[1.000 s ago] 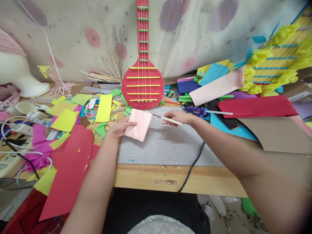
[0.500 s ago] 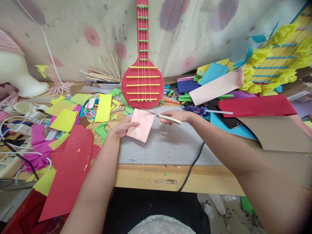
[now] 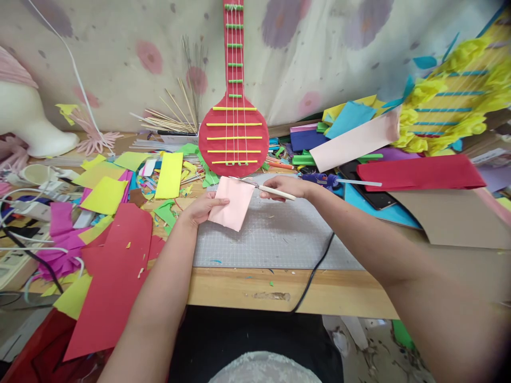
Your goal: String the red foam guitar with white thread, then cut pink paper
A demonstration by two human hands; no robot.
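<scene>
Pale pink paper [image 3: 232, 205], roughly square, is pinched at its left edge by my left hand [image 3: 203, 208], thumb on top. My right hand [image 3: 286, 189] grips a pair of scissors [image 3: 278, 192] with cream handles. The blades lie along the upper right edge of the paper, partly behind it. Both hands are above the grey cutting mat [image 3: 271, 250]. Just beyond the paper stands a red paper lute [image 3: 235, 146] with yellow and green strips and white strings, leaning on the curtain.
Red card [image 3: 115, 276] and yellow paper pieces [image 3: 104, 196] lie on the left. A glue gun [image 3: 323, 180], a phone [image 3: 369, 192] and folded red paper [image 3: 419, 173] are at right. A black cable [image 3: 315, 271] hangs over the table's front edge. Wooden sticks [image 3: 171, 122] stand behind.
The scissor handles have drawn closer together, and the blades look more closed at the paper's upper edge. My left hand still holds the pink paper in nearly the same place.
</scene>
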